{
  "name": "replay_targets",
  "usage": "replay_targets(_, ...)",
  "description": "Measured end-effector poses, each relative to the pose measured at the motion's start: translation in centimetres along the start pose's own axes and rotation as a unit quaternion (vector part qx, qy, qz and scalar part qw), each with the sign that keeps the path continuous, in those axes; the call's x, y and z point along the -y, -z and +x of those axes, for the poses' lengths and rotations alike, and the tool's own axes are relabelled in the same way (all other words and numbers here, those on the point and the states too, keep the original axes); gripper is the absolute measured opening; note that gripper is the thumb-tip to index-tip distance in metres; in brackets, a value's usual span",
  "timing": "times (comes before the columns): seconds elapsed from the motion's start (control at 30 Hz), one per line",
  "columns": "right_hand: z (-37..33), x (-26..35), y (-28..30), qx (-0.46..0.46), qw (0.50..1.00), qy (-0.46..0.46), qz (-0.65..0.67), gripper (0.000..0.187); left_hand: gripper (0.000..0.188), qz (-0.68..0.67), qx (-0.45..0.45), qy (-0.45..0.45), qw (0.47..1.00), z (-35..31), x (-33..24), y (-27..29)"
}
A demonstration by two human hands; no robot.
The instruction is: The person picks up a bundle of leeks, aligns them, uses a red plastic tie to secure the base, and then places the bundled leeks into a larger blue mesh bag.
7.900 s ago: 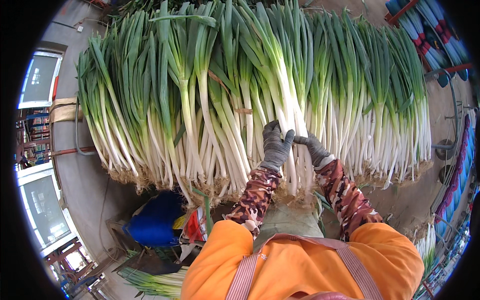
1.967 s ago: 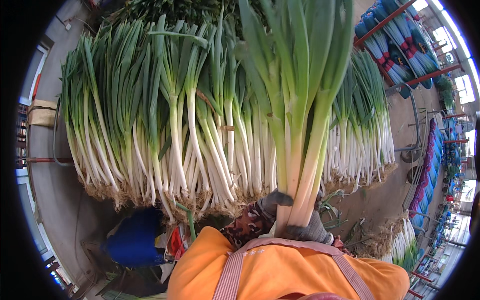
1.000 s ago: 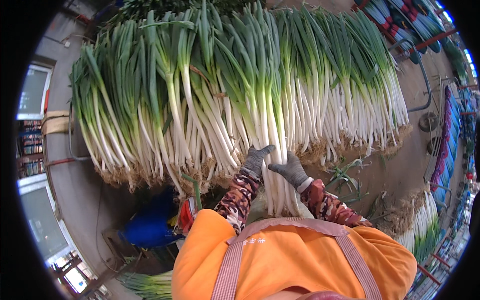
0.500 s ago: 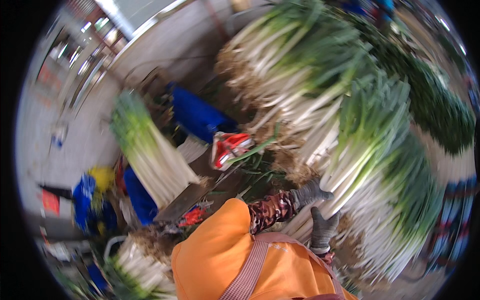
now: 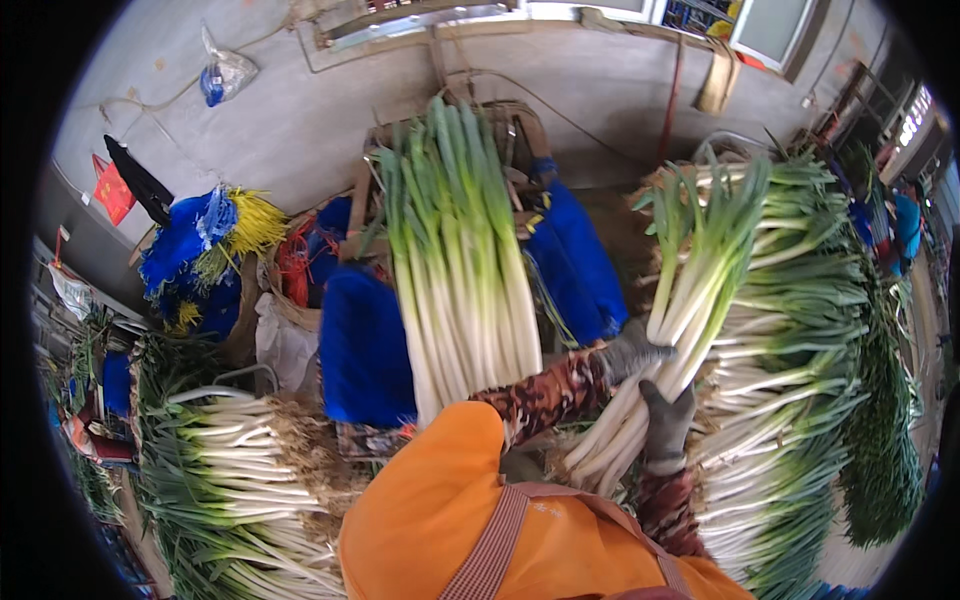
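A long bunch of white-stalked, green-topped leeks (image 5: 690, 300), clamped in grey-gloved left hand (image 5: 628, 352) and right hand (image 5: 665, 425), looks liable to splay and shed stalks onto the stacked leek pile (image 5: 800, 420) if either grasp loosens.

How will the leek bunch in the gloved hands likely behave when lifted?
The leek bunch probably stays fairly stiff along its thick white stalks, while the long green tops may droop. It looks bulky, with both the left hand and right hand gripping it. Loose stalks could slip.

A grey concrete floor (image 5: 330, 110) carries leek piles (image 5: 230, 490), blue sacks (image 5: 365, 345) and a basket (image 5: 290, 300).
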State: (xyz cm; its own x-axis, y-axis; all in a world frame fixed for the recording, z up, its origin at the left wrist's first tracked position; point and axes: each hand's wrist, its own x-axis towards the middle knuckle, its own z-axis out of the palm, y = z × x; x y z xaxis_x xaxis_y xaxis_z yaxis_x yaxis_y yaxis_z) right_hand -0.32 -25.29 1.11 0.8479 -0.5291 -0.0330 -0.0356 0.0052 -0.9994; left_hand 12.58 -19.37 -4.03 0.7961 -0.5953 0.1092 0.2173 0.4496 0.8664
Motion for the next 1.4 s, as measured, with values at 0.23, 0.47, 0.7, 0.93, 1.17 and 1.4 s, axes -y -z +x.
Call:
replay_targets(0.23, 16.3, 6.4, -23.6, 0.174, 0.982, 0.071, 0.022, 0.036, 0.044, 0.168, -0.144, -0.017, 0.975, 12.5, -17.7, 23.5)
replay_targets(0.47, 22.6, 10.8, -38.3, 0.263, 0.962, 0.074, 0.006, 0.048, 0.044, 0.072, -0.214, -0.071, 0.972, 11.4, -30.4, 33.0)
replay_targets(0.7, 4.7, -4.8, -28.7, 0.331, 0.932, -0.035, -0.147, 0.065, 0.051, -0.161, -0.289, 0.064, 0.942, -13.7, -11.4, 32.6)
replay_targets(0.93, 2.4, -9.9, -23.0, 0.397, 0.856, -0.106, -0.313, 0.088, 0.097, 0.303, -0.422, 0.308, 0.797, -18.9, -12.2, 24.1)
replay_targets(1.17, 0.6, -10.1, -21.0, 0.441, 0.757, -0.091, -0.473, 0.081, 0.091, 0.139, -0.488, 0.166, 0.845, -21.6, -7.0, 25.8)
replay_targets(1.4, 0.2, -9.6, -18.3, 0.492, 0.780, -0.148, -0.358, 0.074, 0.059, 0.011, -0.430, 0.164, 0.888, -22.5, -6.8, 22.1)
